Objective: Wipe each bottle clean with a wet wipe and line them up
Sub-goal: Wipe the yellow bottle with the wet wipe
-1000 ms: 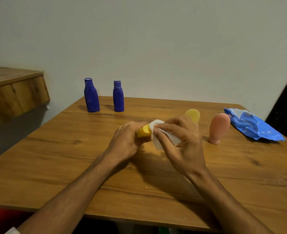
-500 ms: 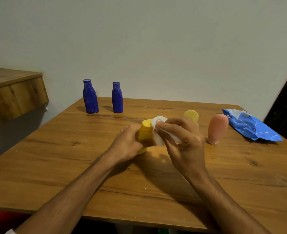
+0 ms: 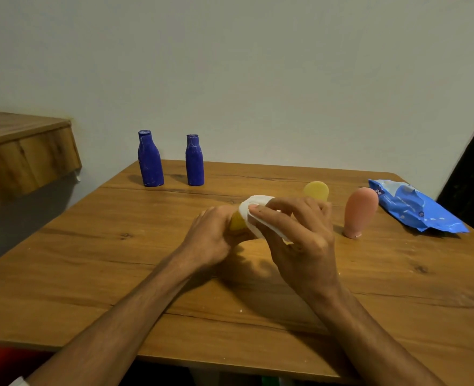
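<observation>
Above a wooden table (image 3: pixel 90 260), our left hand (image 3: pixel 213 238) grips the yellow bottle (image 3: pixel 237 222) by one end, its long axis running sideways. The fingers (image 3: pixel 274 211) of our right hand (image 3: pixel 305 240) curl the wet wipe (image 3: pixel 254 215) around it.

- Held yellow bottle (image 3: pixel 237 222) is mostly hidden under the left hand (image 3: pixel 212 238) and wet wipe (image 3: pixel 254 210) (one small patch shows).
- Second yellow bottle (image 3: pixel 316 190), at 1 o'clock of the right hand (image 3: pixel 305 238), has its lower half hidden behind the fingers.
- Wipes pack (image 3: pixel 414 208) at 3 o'clock has print too small to read.
- Red thing (image 3: pixel 1 363) at 7 o'clock is cut by the edge.
</observation>
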Motion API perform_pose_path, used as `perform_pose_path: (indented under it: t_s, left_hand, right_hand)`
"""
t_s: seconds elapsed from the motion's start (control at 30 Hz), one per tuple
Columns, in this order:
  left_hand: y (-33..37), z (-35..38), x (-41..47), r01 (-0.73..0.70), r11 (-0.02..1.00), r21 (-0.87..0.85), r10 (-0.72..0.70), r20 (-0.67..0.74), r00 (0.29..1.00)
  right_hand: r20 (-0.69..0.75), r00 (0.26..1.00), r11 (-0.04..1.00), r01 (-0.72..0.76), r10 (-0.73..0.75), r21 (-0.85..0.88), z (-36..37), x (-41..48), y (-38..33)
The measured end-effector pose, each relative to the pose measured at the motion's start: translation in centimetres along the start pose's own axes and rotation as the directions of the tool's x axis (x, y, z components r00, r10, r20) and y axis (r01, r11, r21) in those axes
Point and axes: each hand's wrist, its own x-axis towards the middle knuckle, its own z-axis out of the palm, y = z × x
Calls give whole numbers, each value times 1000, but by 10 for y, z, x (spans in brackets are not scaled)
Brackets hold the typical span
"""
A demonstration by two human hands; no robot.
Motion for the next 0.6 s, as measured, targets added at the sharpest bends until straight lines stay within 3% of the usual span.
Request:
perform_pose_path:
  t_s: [0.1,0.2,0.37,0.6]
  left_hand:
    - [3,-2,-2,10,992,-129,-12,-14,1000]
    - [1,-5,-1,-18,997,-70,14,-51,999]
    - [-4,-13,4,-134,956,260,178,-153,972]
    - [-2,-13,2,-240,845,478,360,-175,916]
  right_hand:
    - [-11,997,997,-71,71,-21,-3,1,3]
    - [10,985,984,-175,175,29,-6,1,4]
    - [127,858,809,-512,497,289,-10,7,4]
    - [172,841,773,-539,512,333,-9,10,-2]
